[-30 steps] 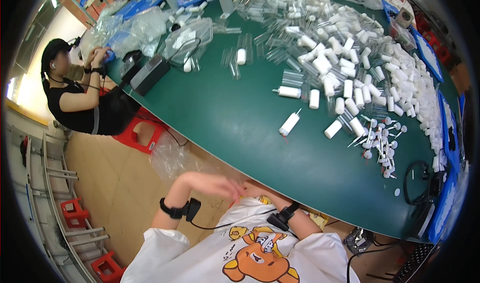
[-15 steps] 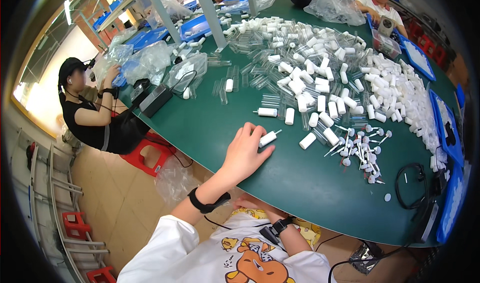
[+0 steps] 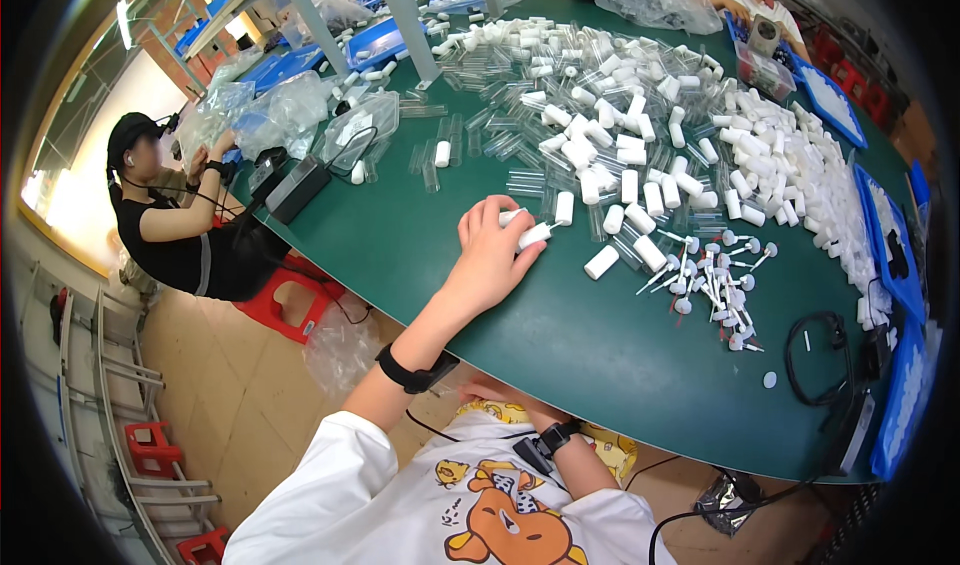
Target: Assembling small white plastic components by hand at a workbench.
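Note:
My left hand (image 3: 488, 255) reaches over the table, fingers curled and thumb bent in. Between thumb and fingers lies a white cylinder (image 3: 535, 235) with a thin stem at its far end. Under the fingertips, a second white cylinder (image 3: 509, 217) shows in part. Just right of the hand stands another white cylinder (image 3: 564, 208). My right hand (image 3: 482, 393) rests low by my lap at the table's near edge; its fingers are mostly hidden.
A heap of white cylinders (image 3: 790, 160) and clear tubes (image 3: 490, 75) covers the far and right table. White-headed stemmed parts (image 3: 715, 283) lie nearer, beside a black cable (image 3: 790, 365). Blue trays (image 3: 885, 235) line the right edge. A co-worker (image 3: 170, 205) sits left, near a black box (image 3: 297, 190).
My left hand has moved farther over the table with the stemmed white cylinder. Its fingers now cover part of a second cylinder that lay apart before. The right hand stays low.

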Tool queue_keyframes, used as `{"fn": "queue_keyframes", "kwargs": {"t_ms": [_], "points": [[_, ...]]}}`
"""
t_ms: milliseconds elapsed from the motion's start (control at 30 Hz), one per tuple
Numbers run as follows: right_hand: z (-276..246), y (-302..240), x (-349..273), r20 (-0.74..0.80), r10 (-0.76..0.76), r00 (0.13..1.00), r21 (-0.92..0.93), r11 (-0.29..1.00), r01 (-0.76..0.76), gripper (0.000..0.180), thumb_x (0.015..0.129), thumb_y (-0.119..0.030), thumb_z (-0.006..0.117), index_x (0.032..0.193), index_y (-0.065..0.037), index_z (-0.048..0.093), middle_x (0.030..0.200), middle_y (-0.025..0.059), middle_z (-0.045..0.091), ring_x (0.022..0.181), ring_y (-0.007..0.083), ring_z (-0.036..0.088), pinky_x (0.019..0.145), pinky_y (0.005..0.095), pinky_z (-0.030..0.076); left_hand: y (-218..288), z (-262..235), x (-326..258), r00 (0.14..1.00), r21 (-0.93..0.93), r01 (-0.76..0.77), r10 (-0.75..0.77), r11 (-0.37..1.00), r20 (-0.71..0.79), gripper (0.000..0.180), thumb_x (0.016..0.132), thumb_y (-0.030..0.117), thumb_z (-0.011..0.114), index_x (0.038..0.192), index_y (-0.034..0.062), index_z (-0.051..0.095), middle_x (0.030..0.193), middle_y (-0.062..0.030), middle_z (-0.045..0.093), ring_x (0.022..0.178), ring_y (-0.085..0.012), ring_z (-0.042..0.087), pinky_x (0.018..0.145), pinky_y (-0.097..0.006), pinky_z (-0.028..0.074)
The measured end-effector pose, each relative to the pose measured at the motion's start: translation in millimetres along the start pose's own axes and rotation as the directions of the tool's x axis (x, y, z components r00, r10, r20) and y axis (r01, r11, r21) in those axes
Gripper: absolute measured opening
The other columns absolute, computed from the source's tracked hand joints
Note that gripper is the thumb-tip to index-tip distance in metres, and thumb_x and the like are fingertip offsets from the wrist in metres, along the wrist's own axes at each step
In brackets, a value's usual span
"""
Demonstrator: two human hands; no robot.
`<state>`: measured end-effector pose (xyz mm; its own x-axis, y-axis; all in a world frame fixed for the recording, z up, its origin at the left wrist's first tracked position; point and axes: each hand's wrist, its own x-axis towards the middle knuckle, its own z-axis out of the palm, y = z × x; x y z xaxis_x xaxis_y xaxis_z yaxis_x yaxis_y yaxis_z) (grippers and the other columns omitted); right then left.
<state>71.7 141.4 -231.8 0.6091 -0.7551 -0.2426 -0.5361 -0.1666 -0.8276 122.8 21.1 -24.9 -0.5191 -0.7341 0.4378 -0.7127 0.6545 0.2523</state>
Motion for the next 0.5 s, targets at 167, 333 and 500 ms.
{"fn": "queue_keyframes", "kwargs": {"t_ms": [167, 333, 500], "points": [[3.1, 0.5, 3.9, -0.001, 0.009, 1.0, 0.07, 0.997, -0.009, 0.038, 0.086, -0.038, 0.05, 0.084, -0.005, 0.069, 0.081, 0.0122, 0.066, 0.078, 0.0189, 0.06, 0.074, 0.0309, 0.046, -15.1, -15.3, -9.4, 0.986, -0.188, 0.138, -0.117, 0.972, 0.119, 0.025, 0.08, 0.018, 0.065, 0.099, 0.0039, 0.057, 0.107, -0.0131, 0.045, 0.101, -0.0283, 0.046, 0.086, -0.037, 0.04], [9.5, 4.6, -8.6, 0.067, 0.024, 0.997, 0.164, 0.986, -0.034, 0.038, 0.086, -0.038, 0.05, 0.084, -0.005, 0.069, 0.081, 0.012, 0.066, 0.078, 0.0186, 0.06, 0.074, 0.0305, 0.045, -34.1, -60.4, -51.5, 0.962, -0.372, 0.272, -0.249, 0.887, 0.112, 0.025, 0.08, 0.011, 0.065, 0.101, 0.0013, 0.055, 0.108, -0.0101, 0.047, 0.098, -0.0215, 0.05, 0.083, -0.029, 0.041], [-0.5, -5.4, 3.0, 0.121, 0.042, 0.992, 0.27, 0.96, -0.074, 0.038, 0.086, -0.038, 0.05, 0.084, -0.005, 0.069, 0.081, 0.0118, 0.066, 0.079, 0.0183, 0.06, 0.074, 0.0302, 0.045, -38.3, -130.5, -108.5, 0.912, -0.724, 0.398, -0.155, 0.563, 0.38, 0.017, 0.085, 0.006, 0.058, 0.1, -0.0004, 0.055, 0.111, -0.0088, 0.046, 0.102, -0.0168, 0.047, 0.087, -0.029, 0.038]]}}
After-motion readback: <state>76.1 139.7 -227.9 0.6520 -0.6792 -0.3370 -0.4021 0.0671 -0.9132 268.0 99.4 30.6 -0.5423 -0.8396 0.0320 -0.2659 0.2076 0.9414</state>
